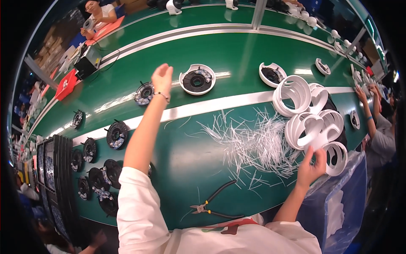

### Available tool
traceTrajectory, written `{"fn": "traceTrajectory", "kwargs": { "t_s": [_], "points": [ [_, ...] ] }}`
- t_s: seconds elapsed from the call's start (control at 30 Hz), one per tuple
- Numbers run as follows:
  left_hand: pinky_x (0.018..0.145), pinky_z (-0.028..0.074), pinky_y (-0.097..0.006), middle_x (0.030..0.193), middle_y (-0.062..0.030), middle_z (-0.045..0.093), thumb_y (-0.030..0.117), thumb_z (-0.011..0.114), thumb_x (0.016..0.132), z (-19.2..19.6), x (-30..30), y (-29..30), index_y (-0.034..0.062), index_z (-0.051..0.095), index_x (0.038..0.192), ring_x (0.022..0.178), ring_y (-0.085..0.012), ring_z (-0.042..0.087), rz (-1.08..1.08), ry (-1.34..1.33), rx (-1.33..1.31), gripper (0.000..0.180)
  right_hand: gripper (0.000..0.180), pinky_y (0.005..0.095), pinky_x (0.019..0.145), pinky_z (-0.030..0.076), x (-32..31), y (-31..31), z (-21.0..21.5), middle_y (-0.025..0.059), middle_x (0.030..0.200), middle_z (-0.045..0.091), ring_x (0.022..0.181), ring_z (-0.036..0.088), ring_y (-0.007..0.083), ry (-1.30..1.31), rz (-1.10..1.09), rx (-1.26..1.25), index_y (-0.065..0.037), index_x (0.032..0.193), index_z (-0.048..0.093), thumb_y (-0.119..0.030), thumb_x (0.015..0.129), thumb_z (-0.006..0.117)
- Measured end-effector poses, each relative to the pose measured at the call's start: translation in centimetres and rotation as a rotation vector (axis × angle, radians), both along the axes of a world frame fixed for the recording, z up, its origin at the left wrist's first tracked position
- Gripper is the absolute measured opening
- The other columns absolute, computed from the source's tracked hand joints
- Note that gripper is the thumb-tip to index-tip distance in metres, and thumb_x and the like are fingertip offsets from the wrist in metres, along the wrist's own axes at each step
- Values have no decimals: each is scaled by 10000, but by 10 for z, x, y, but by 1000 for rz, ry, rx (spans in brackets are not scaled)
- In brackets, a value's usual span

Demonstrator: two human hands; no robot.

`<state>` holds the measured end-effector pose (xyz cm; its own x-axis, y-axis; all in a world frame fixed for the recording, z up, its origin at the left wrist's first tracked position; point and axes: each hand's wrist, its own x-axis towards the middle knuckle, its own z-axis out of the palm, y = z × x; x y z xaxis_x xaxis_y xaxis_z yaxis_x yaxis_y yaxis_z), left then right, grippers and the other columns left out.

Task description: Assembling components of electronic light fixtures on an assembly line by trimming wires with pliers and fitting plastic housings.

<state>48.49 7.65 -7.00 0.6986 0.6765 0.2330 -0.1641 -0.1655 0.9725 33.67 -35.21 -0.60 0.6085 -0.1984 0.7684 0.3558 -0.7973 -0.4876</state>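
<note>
nearest me, side cutters (211,206) lie idle by the table edge, and my right hand (311,167) pinches a white ring housing (338,157) at the pile's near end. farther out, my left hand (162,78) hovers spread and empty between a black disc (144,93) and a capped assembly (197,79); i'd lower it gently, using the bare green belt (237,55) beyond.

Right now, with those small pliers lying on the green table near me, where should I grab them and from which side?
Take the pliers by the two dark handles, coming from above on the right. The handles splay toward the right and lie flat, with bare table around them, while the short metal nose points left, so fingers can probably close around both handles at once.
</note>
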Motion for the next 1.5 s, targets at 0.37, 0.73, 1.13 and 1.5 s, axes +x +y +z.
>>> {"fn": "traceTrajectory", "kwargs": {
  "t_s": [0.37,0.73,1.13,1.5],
  "points": [
    [930,358,-348,1173,-172,477,209,645,677,10,-41,84,71,416,1210,1079,-306,460,-57,903,804,596,172,307,381,404,-94,124,10,42,620,450,440,516,207,617,1360,-634,-54,671,525,-191,703,625],
    [556,526,-327,856,-102,574,7,521,770,34,-103,37,-32,488,999,700,-167,593,-288,436,-199,235,1051,620,929,153,-60,131,2,209,1349,135,1216,157,429,882,1055,-807,-83,1302,243,-353,444,785],
    [824,412,-266,1064,-80,455,20,571,782,19,-217,-128,6,340,1114,950,-144,486,-426,-68,-284,405,1076,390,931,322,-29,138,-21,212,1237,306,1141,366,293,640,962,564,22,1291,140,-287,507,809],
    [1013,211,-444,1365,-122,211,597,354,777,44,-207,-124,97,118,1349,1245,-277,247,-1059,12,-1164,796,1171,371,982,258,-33,139,-16,188,1271,247,1196,290,290,591,924,254,10,1323,88,-298,466,824]
  ]
}}
